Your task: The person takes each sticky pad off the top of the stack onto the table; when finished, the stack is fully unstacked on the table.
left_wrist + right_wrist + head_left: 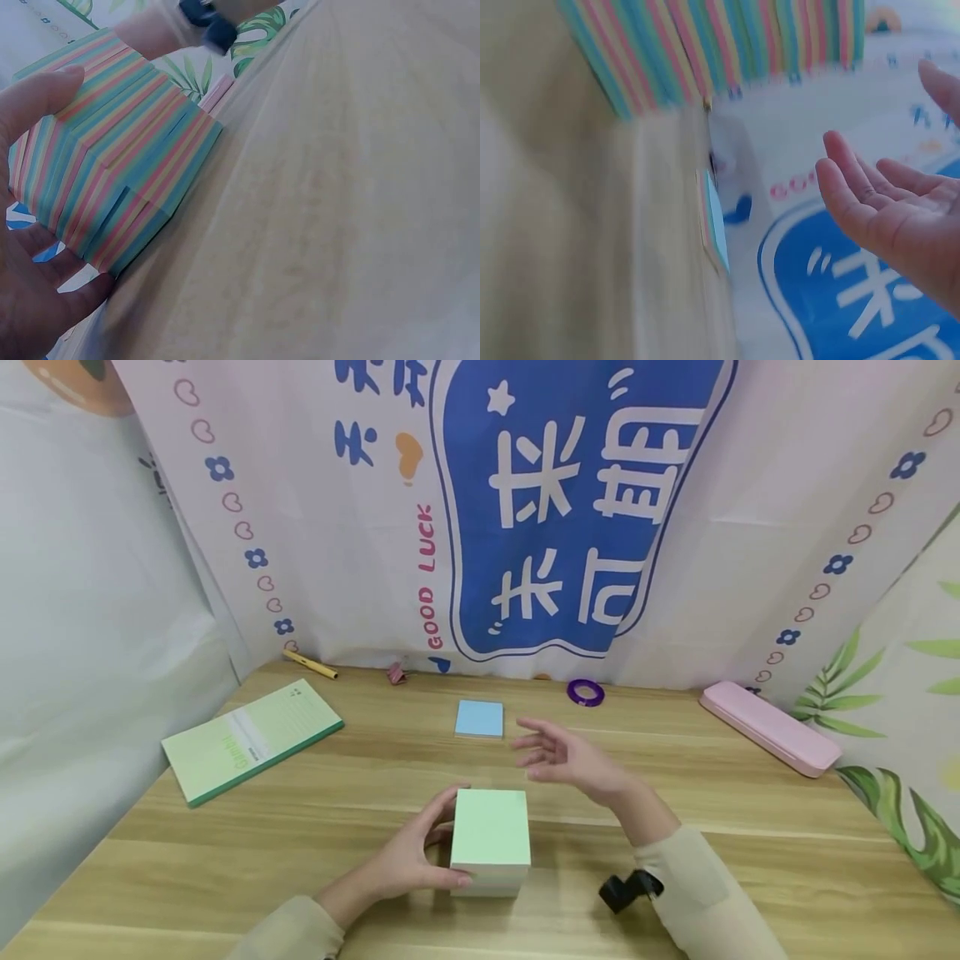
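Note:
A tall block of stacked sticky notes (491,828), pale green on top, stands on the table in front of me. My left hand (405,864) grips it from the left, thumb at the near side and fingers at the far side. In the left wrist view the sides of the block (127,161) show pink, yellow, green and blue layers. My right hand (562,758) hovers beyond the block to the right, fingers spread and holding nothing. Just left of its fingertips lies a thin blue sticky note pad (479,719), seen edge-on with layered colours in the right wrist view.
A green notepad (251,741) lies at the left. Along the back are a yellow pen (311,664), a pink binder clip (396,673) and a purple tape roll (585,692). A pink case (770,728) sits at the right. Printed cloth hangs behind the table.

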The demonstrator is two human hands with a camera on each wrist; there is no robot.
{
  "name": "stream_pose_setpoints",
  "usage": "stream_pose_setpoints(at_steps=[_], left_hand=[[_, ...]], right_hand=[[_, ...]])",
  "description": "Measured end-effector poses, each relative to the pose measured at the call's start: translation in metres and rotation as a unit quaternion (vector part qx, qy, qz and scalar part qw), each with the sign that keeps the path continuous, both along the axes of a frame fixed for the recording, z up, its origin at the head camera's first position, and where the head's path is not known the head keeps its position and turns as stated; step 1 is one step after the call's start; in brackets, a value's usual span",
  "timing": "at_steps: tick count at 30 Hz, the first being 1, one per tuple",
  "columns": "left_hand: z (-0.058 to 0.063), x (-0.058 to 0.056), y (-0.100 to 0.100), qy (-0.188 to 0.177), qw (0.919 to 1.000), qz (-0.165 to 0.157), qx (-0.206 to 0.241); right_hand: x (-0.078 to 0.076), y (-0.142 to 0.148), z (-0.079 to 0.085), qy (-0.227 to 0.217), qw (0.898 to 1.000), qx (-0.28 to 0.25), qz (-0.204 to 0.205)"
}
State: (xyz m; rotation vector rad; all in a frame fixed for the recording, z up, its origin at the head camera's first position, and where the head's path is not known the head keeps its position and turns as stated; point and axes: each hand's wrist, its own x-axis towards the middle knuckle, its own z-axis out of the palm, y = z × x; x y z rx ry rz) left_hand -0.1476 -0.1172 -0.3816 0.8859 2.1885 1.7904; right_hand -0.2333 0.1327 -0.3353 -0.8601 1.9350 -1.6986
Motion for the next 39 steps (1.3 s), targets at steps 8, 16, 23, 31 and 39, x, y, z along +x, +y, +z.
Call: stream_pose_setpoints(at_steps=[8,16,23,31,39], left_hand=[[-0.002,0.000,0.001,0.012,0.9999,0.006,-0.003],[0.000,0.000,0.001,0.016,0.9998,0.007,-0.007],[-0.001,0.000,0.001,0.018,0.9998,0.006,-0.008],[-0.001,-0.001,0.002,0.014,0.9999,0.005,-0.003],[-0.009,-0.004,0.001,0.007,0.9999,0.005,0.005]], right_hand=[[0.045,-0.001,-0.014,0.041,0.998,-0.027,0.037],[0.062,-0.011,-0.030,0.101,0.994,0.038,0.018],[0.066,-0.013,-0.034,0.136,0.988,0.069,-0.003],[0.066,-0.004,-0.037,0.110,0.993,0.045,-0.009],[0.064,0.018,-0.034,0.045,0.999,-0.022,0.020]])
